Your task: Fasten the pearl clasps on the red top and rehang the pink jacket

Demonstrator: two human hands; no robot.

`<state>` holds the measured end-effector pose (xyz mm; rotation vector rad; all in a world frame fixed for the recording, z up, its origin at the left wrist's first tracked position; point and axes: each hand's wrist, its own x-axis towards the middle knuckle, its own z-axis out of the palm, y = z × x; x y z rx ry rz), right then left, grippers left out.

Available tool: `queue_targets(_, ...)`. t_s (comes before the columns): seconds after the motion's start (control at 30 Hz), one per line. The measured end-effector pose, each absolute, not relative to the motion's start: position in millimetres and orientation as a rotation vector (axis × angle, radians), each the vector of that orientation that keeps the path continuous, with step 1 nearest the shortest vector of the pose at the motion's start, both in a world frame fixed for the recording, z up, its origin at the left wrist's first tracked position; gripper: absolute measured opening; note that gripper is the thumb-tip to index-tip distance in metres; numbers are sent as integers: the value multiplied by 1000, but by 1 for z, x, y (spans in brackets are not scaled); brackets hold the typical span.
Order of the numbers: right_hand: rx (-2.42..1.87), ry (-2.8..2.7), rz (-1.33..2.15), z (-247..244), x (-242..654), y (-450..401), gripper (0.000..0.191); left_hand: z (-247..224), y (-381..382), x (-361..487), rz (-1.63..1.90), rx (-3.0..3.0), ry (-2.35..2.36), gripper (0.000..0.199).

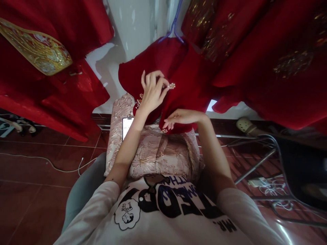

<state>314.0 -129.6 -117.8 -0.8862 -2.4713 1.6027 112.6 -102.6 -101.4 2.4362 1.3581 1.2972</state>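
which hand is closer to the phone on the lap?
Left. The left hand is raised above the phone, pinching a beaded ornament against the red garment. The right hand rests farther off to the phone's right, on the garment's lower edge.

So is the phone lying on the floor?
No, the phone rests on the pink brocade cushion in the person's lap, just beside the left hand's forearm.

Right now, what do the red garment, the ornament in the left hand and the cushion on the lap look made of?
Red garment: probably velvet, matte, with soft deep folds.
Ornament, pinched by the left hand: seemingly metal set with pearl-like beads; too small to be sure.
Cushion: pink brocade-like fabric, its raised pattern catching a gold sheen.
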Motion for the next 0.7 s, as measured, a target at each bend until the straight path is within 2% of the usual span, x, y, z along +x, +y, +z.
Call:
queue_targets(0.3,-928,-2412,1604,-110,321,-133,53,-82,-81,98,1095,2603,1117,10)
queue_targets(0.53,-978,-2392,1607,-101,322,-137,57,-78,-82,102,970,2947,1058,29)
queue_targets(0.7,-977,-2319,1535,-92,322,-143,46,-78,-85,105,840,3043,1037,32)
